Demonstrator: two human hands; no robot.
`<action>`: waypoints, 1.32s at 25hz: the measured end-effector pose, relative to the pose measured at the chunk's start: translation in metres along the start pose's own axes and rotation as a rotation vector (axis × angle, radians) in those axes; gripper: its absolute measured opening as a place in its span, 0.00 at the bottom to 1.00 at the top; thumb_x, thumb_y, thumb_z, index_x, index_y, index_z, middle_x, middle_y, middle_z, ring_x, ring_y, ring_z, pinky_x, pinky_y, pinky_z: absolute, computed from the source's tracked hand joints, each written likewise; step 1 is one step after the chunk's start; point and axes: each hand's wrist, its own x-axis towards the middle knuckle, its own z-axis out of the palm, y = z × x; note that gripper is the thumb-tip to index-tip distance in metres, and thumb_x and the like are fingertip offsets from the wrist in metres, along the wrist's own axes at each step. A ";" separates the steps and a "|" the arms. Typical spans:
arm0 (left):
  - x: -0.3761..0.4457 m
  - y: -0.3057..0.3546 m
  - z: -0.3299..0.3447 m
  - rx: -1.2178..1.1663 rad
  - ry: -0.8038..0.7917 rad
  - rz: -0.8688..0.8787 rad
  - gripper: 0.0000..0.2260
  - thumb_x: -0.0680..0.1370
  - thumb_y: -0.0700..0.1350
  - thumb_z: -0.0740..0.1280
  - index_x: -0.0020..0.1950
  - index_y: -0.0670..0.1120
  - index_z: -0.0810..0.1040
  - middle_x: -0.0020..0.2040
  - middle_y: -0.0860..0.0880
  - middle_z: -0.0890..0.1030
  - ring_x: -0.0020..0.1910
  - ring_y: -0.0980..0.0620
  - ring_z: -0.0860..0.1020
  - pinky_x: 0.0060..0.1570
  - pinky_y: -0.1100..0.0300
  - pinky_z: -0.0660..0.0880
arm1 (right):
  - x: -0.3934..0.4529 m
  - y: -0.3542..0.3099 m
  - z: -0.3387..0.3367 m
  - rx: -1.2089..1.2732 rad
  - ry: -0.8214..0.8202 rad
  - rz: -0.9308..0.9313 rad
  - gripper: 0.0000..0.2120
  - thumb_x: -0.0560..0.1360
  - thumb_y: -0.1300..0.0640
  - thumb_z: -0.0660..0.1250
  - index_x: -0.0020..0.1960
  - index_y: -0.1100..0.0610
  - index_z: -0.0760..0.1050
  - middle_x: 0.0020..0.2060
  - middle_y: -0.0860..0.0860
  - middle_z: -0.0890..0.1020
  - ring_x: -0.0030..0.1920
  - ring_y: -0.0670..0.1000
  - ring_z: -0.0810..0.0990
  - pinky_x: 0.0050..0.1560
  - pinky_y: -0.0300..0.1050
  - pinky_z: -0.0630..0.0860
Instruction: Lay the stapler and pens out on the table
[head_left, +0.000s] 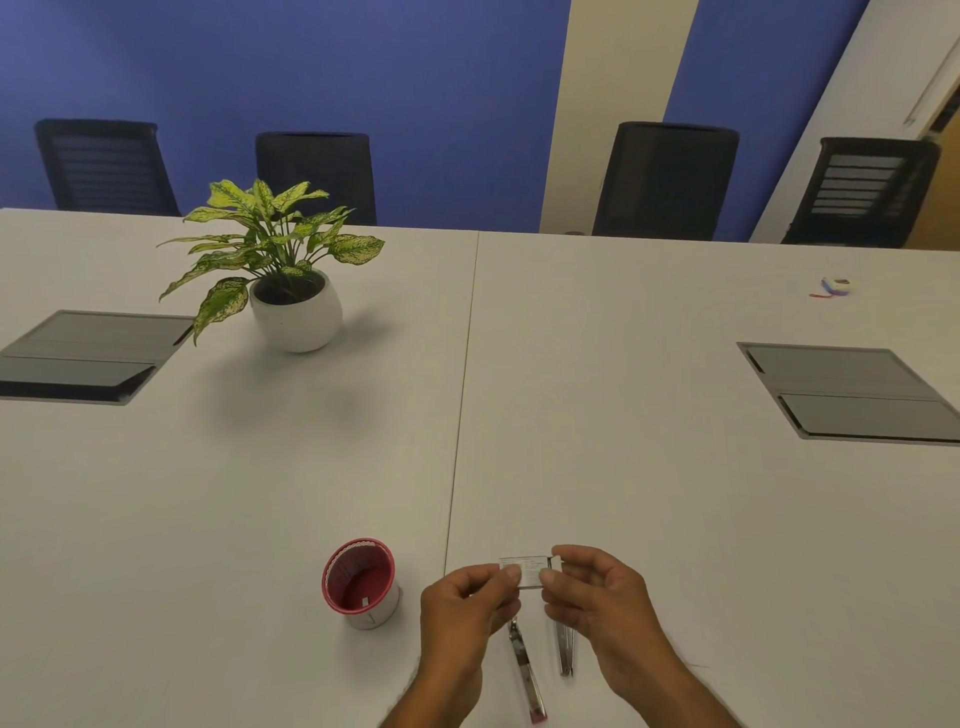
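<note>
- The small box (white, with fine print I cannot read from here) is held just above the white table, near its front edge, between both hands.
- The left hand pinches the box's left end with thumb and forefinger; the other fingers are curled under.
- The right hand pinches the right end in the same way, its fingers bent round the end.
- Both wrists come up from the near edge, palms turned toward each other.
- Risk: the grip is on the ends only, so a hard pull might pop the box open and scatter what is inside.
- Below the hands lie a stapler and a metal tool, possibly a staple remover; a dropped box could knock them.
- A red-rimmed cup stands just left of the left hand, where an elbow swing could tip it.
</note>
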 end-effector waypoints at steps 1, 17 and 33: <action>-0.001 0.000 0.000 -0.006 -0.006 -0.003 0.06 0.72 0.41 0.75 0.46 0.40 0.86 0.44 0.43 0.87 0.46 0.43 0.85 0.48 0.54 0.83 | -0.001 -0.001 0.000 -0.005 0.004 -0.002 0.15 0.66 0.67 0.77 0.51 0.62 0.81 0.38 0.57 0.81 0.40 0.58 0.82 0.43 0.52 0.81; -0.005 0.003 -0.006 0.453 -0.152 0.280 0.21 0.63 0.43 0.82 0.55 0.55 0.83 0.51 0.53 0.85 0.47 0.51 0.84 0.45 0.63 0.82 | -0.012 -0.009 -0.002 -0.092 0.040 -0.003 0.07 0.74 0.68 0.68 0.51 0.63 0.81 0.40 0.63 0.87 0.41 0.62 0.86 0.42 0.50 0.82; -0.008 0.001 -0.011 0.444 -0.171 0.241 0.19 0.61 0.41 0.83 0.50 0.50 0.86 0.46 0.51 0.87 0.44 0.50 0.85 0.44 0.59 0.83 | -0.019 -0.019 -0.006 -0.190 0.022 0.078 0.15 0.66 0.67 0.77 0.49 0.65 0.77 0.44 0.67 0.84 0.36 0.58 0.82 0.37 0.48 0.82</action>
